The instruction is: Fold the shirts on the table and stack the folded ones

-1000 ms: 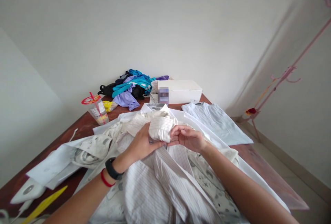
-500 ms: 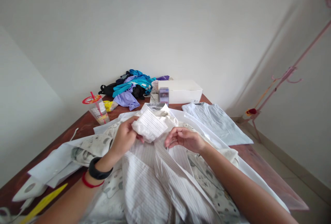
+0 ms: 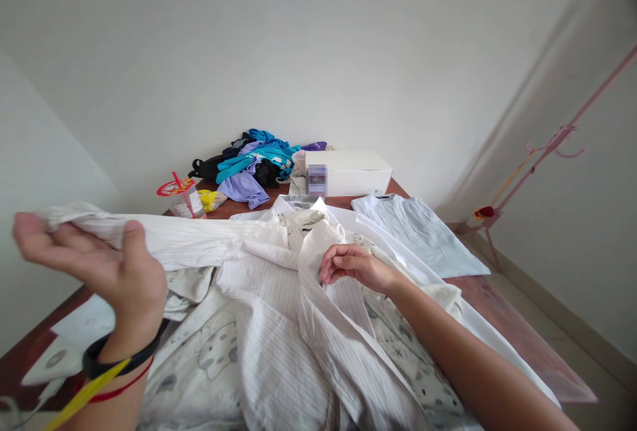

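A white shirt with thin stripes lies front up, its collar at the far end. Its left-side sleeve stretches out sideways above the table. Beneath the sleeve's end, my left hand is palm up, fingers extended and thumb apart, with the cuff lying over the fingers. My right hand rests over the shirt's front near the collar, fingers curled together; whatever is inside them is hidden. Under the striped shirt lie a printed garment with grey animal figures and a plain white garment.
Behind stand a heap of clothes, a white box and a cup with a straw. A folded pale blue shirt lies at right. A white device sits at left. A pink rack stands beyond the table.
My left hand has moved from the shirt's middle far to the left and turned palm up. The sleeve, bunched before, is now drawn out straight. My right hand has barely moved; its fingers look more closed.
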Action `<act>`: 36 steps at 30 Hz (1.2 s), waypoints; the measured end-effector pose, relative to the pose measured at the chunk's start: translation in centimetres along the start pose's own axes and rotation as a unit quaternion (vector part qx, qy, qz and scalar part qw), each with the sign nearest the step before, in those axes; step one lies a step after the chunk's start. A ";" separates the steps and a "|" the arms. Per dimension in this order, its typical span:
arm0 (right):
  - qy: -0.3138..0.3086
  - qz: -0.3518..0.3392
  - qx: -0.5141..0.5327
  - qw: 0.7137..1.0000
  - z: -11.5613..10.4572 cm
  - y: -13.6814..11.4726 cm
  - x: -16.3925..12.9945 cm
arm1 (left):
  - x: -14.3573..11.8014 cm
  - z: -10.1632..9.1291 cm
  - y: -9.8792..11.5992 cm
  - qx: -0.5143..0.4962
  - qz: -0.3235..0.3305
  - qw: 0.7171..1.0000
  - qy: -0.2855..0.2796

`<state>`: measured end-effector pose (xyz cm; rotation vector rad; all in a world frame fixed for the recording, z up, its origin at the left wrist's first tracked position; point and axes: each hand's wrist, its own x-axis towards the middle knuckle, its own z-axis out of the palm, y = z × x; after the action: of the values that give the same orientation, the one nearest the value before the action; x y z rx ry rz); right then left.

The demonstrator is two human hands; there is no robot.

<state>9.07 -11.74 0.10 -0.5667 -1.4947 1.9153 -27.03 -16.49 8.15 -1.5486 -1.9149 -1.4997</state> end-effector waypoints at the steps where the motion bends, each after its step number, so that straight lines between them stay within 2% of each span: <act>1: 0.001 0.005 -0.012 1.000 0.1 0.0 0.0 | -0.3 0.5 -0.5 -0.019 0.004 0.998 0.053; 2: 0.002 0.010 -0.022 1.000 0.1 0.0 0.1 | -0.6 1.0 -1.1 -0.034 0.009 0.996 0.079; 3: 0.000 0.015 -0.030 0.999 0.2 0.1 0.1 | -0.8 1.5 -1.7 -0.037 0.010 0.998 0.058; 4: -0.004 0.023 -0.035 0.999 0.3 0.1 0.1 | -1.1 2.0 -2.3 -0.022 0.005 1.000 -0.016; 5: -0.011 0.032 -0.038 0.999 0.3 0.2 0.2 | -1.6 2.3 -2.8 0.005 -0.003 0.993 -0.115; 6: -0.019 0.042 -0.042 0.998 0.3 0.3 0.2 | -2.1 2.4 -3.3 0.043 -0.010 0.974 -0.224; 8: -0.040 0.061 -0.058 0.996 0.3 0.6 0.3 | -3.6 2.2 -3.7 0.127 0.002 0.904 -0.408; 9: -0.047 0.066 -0.075 0.994 0.4 0.8 0.3 | -4.4 1.9 -3.5 0.158 0.025 0.875 -0.458; 10: -0.051 0.066 -0.099 0.992 0.4 1.0 0.2 | -5.0 1.5 -3.1 0.176 0.052 0.857 -0.482; 13: -0.041 0.051 -0.198 0.978 0.6 1.4 0.2 | -5.8 0.6 -1.1 0.172 0.124 0.845 -0.490; 16: -0.010 0.033 -0.287 0.957 1.0 1.4 0.1 | -5.1 1.2 1.2 0.123 0.174 0.840 -0.500; 20: -0.003 0.027 -0.358 0.933 1.6 0.9 0.0 | -4.3 4.8 2.3 0.050 0.246 0.821 -0.514; 23: -0.001 0.032 -0.358 0.933 1.7 0.7 0.0 | -4.2 8.2 2.0 0.039 0.269 0.829 -0.489; 26: 0.004 0.062 -0.318 0.946 1.5 0.9 0.1 | -3.6 10.8 1.1 0.063 0.242 0.849 -0.466; 29: -0.001 0.081 -0.278 0.957 1.2 1.4 0.1 | -2.7 12.4 -0.3 0.098 0.182 0.870 -0.447; 33: -0.020 0.080 -0.276 0.958 0.9 0.8 0.0 | -2.2 13.5 -2.6 0.131 0.110 0.896 -0.409; 36: -0.053 0.080 -0.286 0.954 0.4 -1.1 -0.6 | -2.3 13.8 -4.3 0.144 0.086 0.907 -0.387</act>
<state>9.44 -12.30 1.26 -0.8678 -2.1490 1.6305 -24.48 -6.12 -1.88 -2.2885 -2.1448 -0.4931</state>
